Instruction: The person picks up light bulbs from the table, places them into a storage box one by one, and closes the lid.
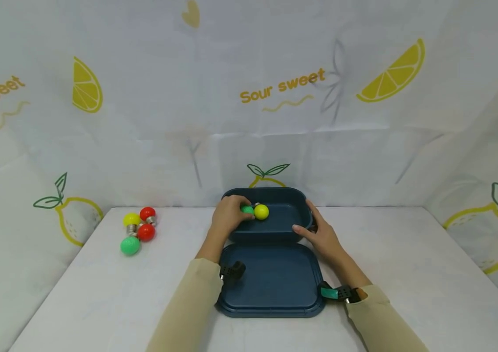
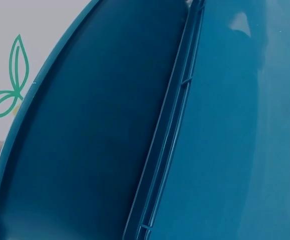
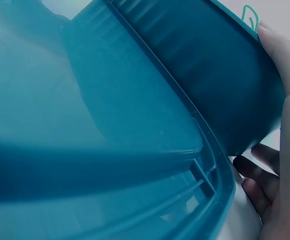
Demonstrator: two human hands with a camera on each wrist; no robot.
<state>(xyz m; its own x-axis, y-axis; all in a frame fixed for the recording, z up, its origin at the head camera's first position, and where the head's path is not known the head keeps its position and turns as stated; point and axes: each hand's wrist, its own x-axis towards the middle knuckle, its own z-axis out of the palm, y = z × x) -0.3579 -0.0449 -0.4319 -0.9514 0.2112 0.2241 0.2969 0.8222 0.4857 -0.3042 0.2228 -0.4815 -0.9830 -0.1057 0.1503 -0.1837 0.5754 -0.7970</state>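
Inside the dark blue box [image 1: 284, 230], my left hand [image 1: 228, 214] pinches a green light bulb [image 1: 247, 210] between thumb and fingers. A yellow light bulb [image 1: 261, 211] lies in the box right beside it. With my right hand [image 1: 322, 234] I hold the box by its right end. In the right wrist view, the thumb [image 3: 280, 50] is at the upper rim and the other fingers curl by the box's lower corner. The left wrist view shows mostly the box wall [image 2: 84, 120], and the green bulb is hidden there.
A dark blue lid [image 1: 270, 278] lies on the white table [image 1: 407, 274] in front of the box, under my wrists. To the left sits a group of bulbs: a green one [image 1: 130, 245], a yellow one [image 1: 131, 219] and red ones [image 1: 146, 232]. A printed cloth [image 1: 156, 161] hangs behind.
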